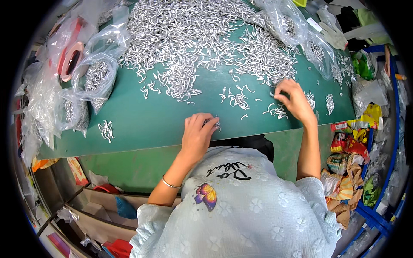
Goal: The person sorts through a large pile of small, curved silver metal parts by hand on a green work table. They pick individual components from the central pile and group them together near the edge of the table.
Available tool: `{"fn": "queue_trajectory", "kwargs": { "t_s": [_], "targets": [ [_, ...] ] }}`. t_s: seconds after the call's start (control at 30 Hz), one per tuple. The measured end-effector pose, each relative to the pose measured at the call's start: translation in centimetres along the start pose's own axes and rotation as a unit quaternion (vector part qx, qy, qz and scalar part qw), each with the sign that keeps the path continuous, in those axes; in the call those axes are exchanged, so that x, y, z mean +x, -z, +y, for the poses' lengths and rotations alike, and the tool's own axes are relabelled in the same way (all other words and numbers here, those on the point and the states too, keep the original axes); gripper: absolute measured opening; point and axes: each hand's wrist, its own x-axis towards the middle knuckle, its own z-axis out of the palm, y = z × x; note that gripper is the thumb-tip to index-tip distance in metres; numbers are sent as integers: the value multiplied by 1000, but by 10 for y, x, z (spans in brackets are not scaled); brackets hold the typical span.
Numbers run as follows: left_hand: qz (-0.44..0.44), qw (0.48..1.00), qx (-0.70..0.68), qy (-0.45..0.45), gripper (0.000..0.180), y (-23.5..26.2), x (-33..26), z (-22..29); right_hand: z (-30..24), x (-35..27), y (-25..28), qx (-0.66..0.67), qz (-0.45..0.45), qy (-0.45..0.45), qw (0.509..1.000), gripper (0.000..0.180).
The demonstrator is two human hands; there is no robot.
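Observation:
Small curved silver metal pieces (180, 30) lie in a large heap across the far side of the green table (163, 124). My left hand (197, 134) rests at the table's near edge, fingers curled down over a few of these pieces (218, 124) that show by its fingertips. Farther right, my right hand (294, 99) is in a pinch above the table, with one small curved piece (272, 93) at its fingertips. Just below it lies a loose group of pieces (276, 112). Another small cluster (238, 101) sits between the two hands.
Clear plastic bags of the same pieces (98, 77) stand at the left, by a pink-rimmed container (71, 61). More bags (286, 23) lie at the far right. Small separate piles (106, 130) dot the table. Blue shelving (368, 155) with colourful packets stands at the right.

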Motion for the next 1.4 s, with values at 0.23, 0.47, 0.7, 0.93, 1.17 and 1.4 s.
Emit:
{"fn": "queue_trajectory", "kwargs": {
  "t_s": [0.23, 0.47, 0.7, 0.93, 1.17, 1.4],
  "targets": [
    [-2, 1000, 11, 1, 32, -1, -1, 1, 17, -20, 8, 59, 24, -75, 995, 14],
    [5, 1000, 20, 15, 33, 0, -5, 1, 18, -24, 4, 78, -44, -77, 993, 12],
    [12, 999, 29, 19, 33, 3, -7, 1, -39, 16, -27, 49, -37, 82, 995, 27],
    [19, 999, 36, 27, 33, 8, -15, -1, -104, 87, -112, -5, 24, 181, 983, 37],
    [45, 997, 23, 63, 31, 20, -21, -3, -81, 88, -80, 66, -70, 121, 988, 10],
    [56, 994, 34, 89, 30, 29, -23, -9, -90, 101, -61, 50, -148, 85, 984, 13]
  ]
}}
